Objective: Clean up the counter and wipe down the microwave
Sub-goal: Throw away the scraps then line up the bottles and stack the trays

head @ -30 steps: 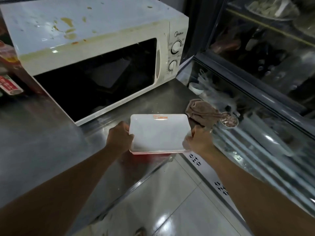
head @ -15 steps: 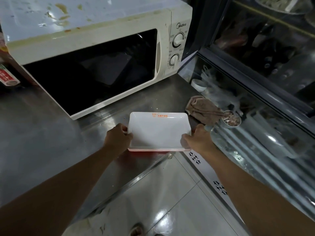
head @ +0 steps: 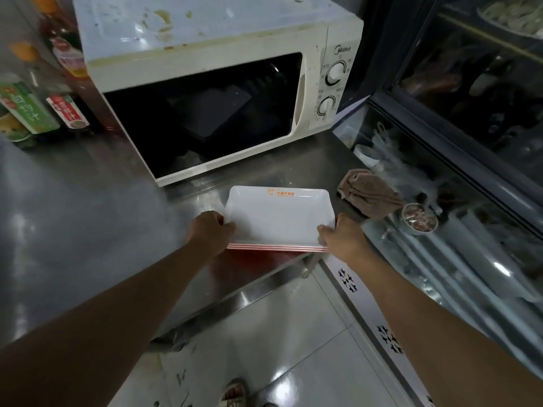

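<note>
left hand: my left hand (head: 210, 232) grips the left edge of the tray stack, fingers curled round the rim
right hand: my right hand (head: 345, 237) grips the right edge, thumb on top of the rim
tray stack: white rectangular trays (head: 279, 215) with red edges, orange print at 12 o'clock on the top one, at the worktop's front edge
microwave: cream microwave (head: 211, 92) at 12 o'clock of the trays, door closed, stains on its top
rag: brown rag (head: 368, 195) crumpled at 2 o'clock, near the trays, not touching
cup: small metal cup (head: 418, 218) at 3 o'clock, beside the rag
worktop: steel worktop (head: 82, 218)
bottles: labelled bottles (head: 44, 110) at 10 o'clock
</note>
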{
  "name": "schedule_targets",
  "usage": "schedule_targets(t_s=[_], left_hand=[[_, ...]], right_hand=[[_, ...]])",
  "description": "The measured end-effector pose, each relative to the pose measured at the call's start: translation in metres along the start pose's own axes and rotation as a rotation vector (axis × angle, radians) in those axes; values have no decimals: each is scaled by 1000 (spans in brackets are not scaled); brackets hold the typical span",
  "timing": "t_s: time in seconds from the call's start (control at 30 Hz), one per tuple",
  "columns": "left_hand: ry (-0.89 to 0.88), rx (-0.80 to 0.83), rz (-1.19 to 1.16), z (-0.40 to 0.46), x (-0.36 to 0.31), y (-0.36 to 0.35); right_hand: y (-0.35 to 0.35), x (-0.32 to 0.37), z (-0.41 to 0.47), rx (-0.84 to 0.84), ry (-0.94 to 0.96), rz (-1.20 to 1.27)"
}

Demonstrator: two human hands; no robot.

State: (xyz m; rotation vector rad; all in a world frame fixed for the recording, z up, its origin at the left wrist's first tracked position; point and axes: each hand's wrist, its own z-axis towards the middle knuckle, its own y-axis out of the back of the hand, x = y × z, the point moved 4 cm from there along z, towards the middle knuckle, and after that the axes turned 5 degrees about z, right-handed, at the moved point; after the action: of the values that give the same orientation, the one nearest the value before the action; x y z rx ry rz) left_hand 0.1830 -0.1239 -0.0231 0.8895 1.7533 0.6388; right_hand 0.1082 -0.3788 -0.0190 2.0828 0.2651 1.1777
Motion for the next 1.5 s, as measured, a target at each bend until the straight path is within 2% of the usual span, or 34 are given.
schedule_targets(t_s=[0.1,0.5,0.9,1.17,1.4,1.5], left_hand=[[6,-37,44,-22,9,24],[175,-318,-76,-107,70,144],[341,-526,-151,-156,151,246],[382,-592,-241,-131,208,296],[318,-508,-278,-63,259,336],[305,-467,-251,-29,282,348]], right_hand=[[-2,20,-16,43,76,21],[-26,137,-83,220,362,-81],[-95,258,-138,381,560,-93],[-159,319,-146,462,610,-93],[-217,371,-134,352,648,-30],[-247,383,-120,352,545,-76]])
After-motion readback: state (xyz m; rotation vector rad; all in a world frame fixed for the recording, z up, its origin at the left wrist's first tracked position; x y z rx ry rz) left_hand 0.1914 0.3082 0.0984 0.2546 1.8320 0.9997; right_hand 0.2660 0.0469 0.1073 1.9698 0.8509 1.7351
